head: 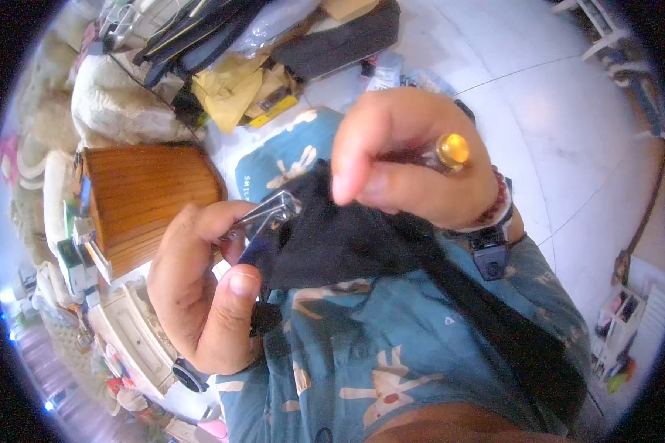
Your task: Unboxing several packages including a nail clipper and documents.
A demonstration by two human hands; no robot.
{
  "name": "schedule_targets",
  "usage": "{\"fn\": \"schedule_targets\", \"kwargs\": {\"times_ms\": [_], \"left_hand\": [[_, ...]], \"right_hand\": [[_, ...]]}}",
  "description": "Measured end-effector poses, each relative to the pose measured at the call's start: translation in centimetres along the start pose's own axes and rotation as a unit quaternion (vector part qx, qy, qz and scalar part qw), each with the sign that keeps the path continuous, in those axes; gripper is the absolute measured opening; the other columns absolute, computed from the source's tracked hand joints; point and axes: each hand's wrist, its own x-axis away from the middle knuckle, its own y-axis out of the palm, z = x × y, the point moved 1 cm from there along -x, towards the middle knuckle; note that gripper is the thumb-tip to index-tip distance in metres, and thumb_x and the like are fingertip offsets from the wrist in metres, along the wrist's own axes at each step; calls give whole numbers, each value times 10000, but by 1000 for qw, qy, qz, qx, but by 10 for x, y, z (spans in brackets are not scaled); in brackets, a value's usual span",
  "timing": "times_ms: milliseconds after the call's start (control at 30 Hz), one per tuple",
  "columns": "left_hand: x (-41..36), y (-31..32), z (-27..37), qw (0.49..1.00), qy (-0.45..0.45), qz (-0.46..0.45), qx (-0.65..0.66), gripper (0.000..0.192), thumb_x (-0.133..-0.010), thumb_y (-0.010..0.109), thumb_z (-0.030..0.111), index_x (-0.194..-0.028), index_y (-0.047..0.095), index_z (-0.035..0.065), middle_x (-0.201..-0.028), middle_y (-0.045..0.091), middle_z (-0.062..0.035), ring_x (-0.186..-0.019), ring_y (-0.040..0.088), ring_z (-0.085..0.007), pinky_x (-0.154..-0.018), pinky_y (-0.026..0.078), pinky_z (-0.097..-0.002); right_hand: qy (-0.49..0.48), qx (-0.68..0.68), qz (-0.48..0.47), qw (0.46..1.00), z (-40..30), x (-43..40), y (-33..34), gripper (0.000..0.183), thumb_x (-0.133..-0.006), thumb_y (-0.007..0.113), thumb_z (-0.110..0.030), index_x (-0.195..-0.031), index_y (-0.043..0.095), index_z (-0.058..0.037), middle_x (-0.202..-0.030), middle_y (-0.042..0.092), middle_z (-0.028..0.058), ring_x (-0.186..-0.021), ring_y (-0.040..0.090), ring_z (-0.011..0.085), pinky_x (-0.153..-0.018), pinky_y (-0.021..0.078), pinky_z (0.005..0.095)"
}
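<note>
My left hand [199, 299] holds a small shiny metal clipper [274, 209], which looks like a nail clipper with its arms spread, between index finger and thumb. Its head points toward my right hand [415, 160]. That hand is curled around a slim item with a gold-coloured round end [453, 150]; the rest of it is mostly hidden by the fingers, so its kind is unclear. Beneath both hands, a black cloth [338, 249] lies over my blue patterned clothing [399, 343]. A dark bead bracelet [496, 194] and a black wrist device [489, 257] are on my right wrist.
A brown wooden surface [149, 199] stands to the left, with small boxes [72, 266] along its edge. Yellow packaging [227, 91] and a dark box [343, 44] lie ahead on the pale tiled floor [510, 111]. A white rack [615, 326] is at right.
</note>
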Motion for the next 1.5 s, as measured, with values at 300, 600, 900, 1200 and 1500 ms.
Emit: {"fn": "schedule_targets", "kwargs": {"times_ms": [300,600,900,1200,1500], "left_hand": [[-16,8,-10,985,-57,-13,161,318,-758,639,69,-1041,564,-55,-871,584,-75,-819,532,-130,-744,406,-239],[-33,8,-24,975,194,-15,-105,566,-590,821,267,-1042,599,9,-880,629,-112,-739,603,-217,-657,480,-303],[-30,-5,-44,980,161,30,-117,103,-830,593,110,-844,568,12,-730,559,-166,-679,560,-348,-592,441,-405],[-26,-21,-64,970,81,83,-214,214,-848,563,189,-742,581,4,-646,549,-192,-631,552,-384,-563,427,-442],[-19,-31,-82,990,57,129,-26,108,-831,583,74,-866,619,-21,-690,581,-188,-591,571,-280,-545,436,-346]], "right_hand": [[52,-29,5,998,8,-11,2,210,-813,691,-192,-905,619,-18,-685,580,-21,-626,506,31,-540,385,200],[13,79,20,997,20,-20,9,100,-849,562,-65,-908,590,10,-811,600,66,-662,529,97,-566,393,211],[-6,258,-69,964,17,-45,12,9,-869,501,-22,-875,507,-24,-631,529,61,-507,483,131,-469,376,253],[-173,529,-51,829,41,-73,43,61,-806,577,-39,-784,522,-24,-629,534,141,-542,546,317,-499,420,356],[134,58,-12,989,73,-89,48,94,-793,660,-31,-845,597,14,-699,581,-10,-572,480,27,-495,366,183]]}}
